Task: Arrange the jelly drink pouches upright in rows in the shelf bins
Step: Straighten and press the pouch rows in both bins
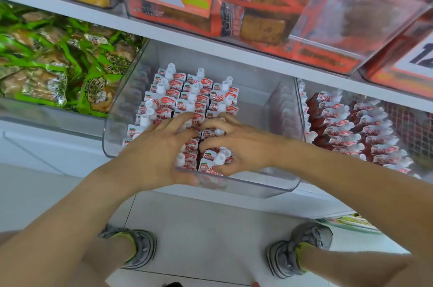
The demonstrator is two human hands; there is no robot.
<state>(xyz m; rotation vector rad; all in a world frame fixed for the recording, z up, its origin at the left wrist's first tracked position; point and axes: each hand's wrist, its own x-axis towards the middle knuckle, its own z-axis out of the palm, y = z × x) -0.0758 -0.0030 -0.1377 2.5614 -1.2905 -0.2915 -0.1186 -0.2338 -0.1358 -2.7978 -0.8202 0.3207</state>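
Red-white pouches (185,99) under curled fingers (185,122), both hands.

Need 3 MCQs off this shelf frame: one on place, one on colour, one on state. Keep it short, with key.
1. Where are both hands?
A. in the middle clear bin
B. in the green snack bin
C. on the upper shelf

2. What colour are the pouch caps?
A. white
B. blue
C. black

3. How do the pouches in the middle bin stand?
A. upright in rows
B. in a loose flat heap
C. stacked flat

Key: 1 A, the left hand and right hand rest on jelly drink pouches inside the middle clear bin. 2 A, the caps are white. 3 A, spouts point up, in rows.
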